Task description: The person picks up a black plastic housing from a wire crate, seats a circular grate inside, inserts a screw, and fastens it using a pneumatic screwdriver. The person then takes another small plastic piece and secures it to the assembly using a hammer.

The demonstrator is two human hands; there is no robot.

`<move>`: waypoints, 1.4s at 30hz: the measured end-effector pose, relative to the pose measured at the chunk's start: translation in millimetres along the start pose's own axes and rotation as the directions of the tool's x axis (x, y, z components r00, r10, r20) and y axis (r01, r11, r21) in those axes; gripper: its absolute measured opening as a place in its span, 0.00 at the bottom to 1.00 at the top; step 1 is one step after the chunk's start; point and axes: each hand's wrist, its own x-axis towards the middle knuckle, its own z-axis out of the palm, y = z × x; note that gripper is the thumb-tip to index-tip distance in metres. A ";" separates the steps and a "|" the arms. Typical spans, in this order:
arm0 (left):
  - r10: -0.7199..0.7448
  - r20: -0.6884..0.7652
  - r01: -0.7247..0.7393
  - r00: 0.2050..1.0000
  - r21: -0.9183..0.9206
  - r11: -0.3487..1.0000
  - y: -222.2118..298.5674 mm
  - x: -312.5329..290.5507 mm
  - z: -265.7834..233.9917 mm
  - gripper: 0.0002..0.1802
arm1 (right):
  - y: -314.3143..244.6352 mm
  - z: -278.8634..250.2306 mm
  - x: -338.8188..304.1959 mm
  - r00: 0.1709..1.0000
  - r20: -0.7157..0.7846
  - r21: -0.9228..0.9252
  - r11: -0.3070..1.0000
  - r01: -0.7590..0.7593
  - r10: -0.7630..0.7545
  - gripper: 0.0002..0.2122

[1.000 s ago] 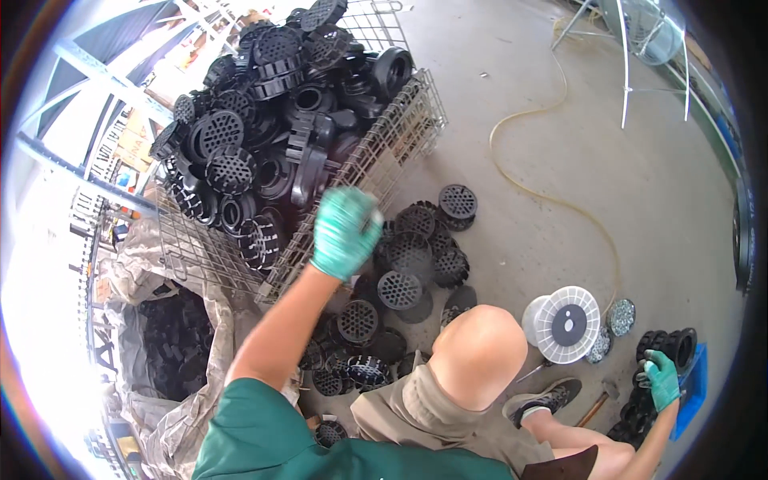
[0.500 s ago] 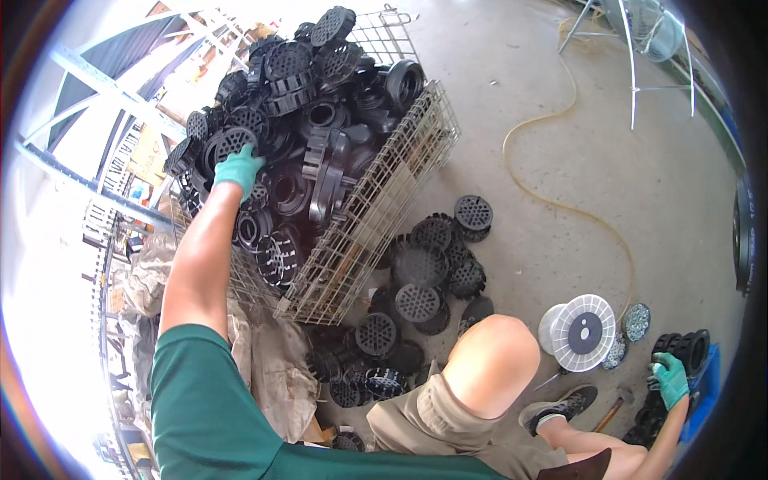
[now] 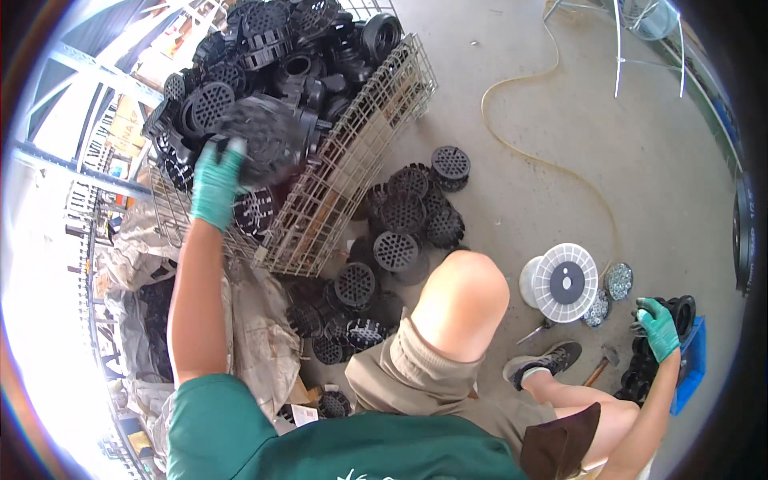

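Observation:
My left hand [image 3: 218, 182], in a green glove, is closed on the edge of a round black plastic grate [image 3: 268, 140], blurred by motion. It holds the grate above the near-left part of a wire cage [image 3: 344, 168] heaped with black grates, rings and fittings [image 3: 300, 68]. At the far right my right hand [image 3: 658, 328], also gloved, has its fingers curled together beside a row of black rings [image 3: 682, 314]. Whatever those fingers hold is too small to make out. A blue crate [image 3: 694, 368] stands right by that hand.
More round black grates [image 3: 396, 251] lie piled on the floor between the cage and my knee. A white spool [image 3: 564, 282] stands near two round containers of small metal pieces [image 3: 618, 282]. A hammer [image 3: 602, 366] lies by my shoe; a yellowish hose [image 3: 532, 158] winds across the floor.
My left hand has come nearer, lifting a grate off the heap. My right hand has shifted slightly up and left over the rings. The whole view has tilted a little.

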 end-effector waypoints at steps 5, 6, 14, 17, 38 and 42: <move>-0.602 0.189 0.605 0.776 0.051 0.795 -120.3 -129.3 58.3 0.32 | -1.9 -1.2 -14.1 0.999 0.012 0.090 0.995 -0.044 0.043 0.20; -0.742 0.218 0.754 0.634 0.038 0.656 -156.2 -151.6 62.3 0.31 | -0.9 -2.7 -16.3 0.999 0.015 0.098 0.994 -0.040 0.039 0.20; -0.923 0.104 0.921 0.371 0.091 0.380 -287.6 -214.7 100.7 0.34 | 14.1 -14.5 -28.1 0.986 -0.054 0.118 0.981 -0.151 0.158 0.20; -0.698 0.156 0.261 0.699 0.853 0.452 -279.6 -193.3 65.5 0.34 | 17.3 -4.1 -10.0 0.992 -0.026 0.112 0.987 -0.119 0.123 0.20; 0.062 -0.239 -0.034 0.969 0.120 0.992 2.0 103.9 74.4 0.25 | -3.4 2.0 7.9 0.997 0.011 0.022 0.997 -0.078 0.078 0.18; 0.313 -0.117 -0.290 0.942 0.184 0.939 36.9 50.3 78.7 0.18 | 1.5 -3.1 7.9 0.994 0.001 0.018 0.994 -0.112 0.112 0.19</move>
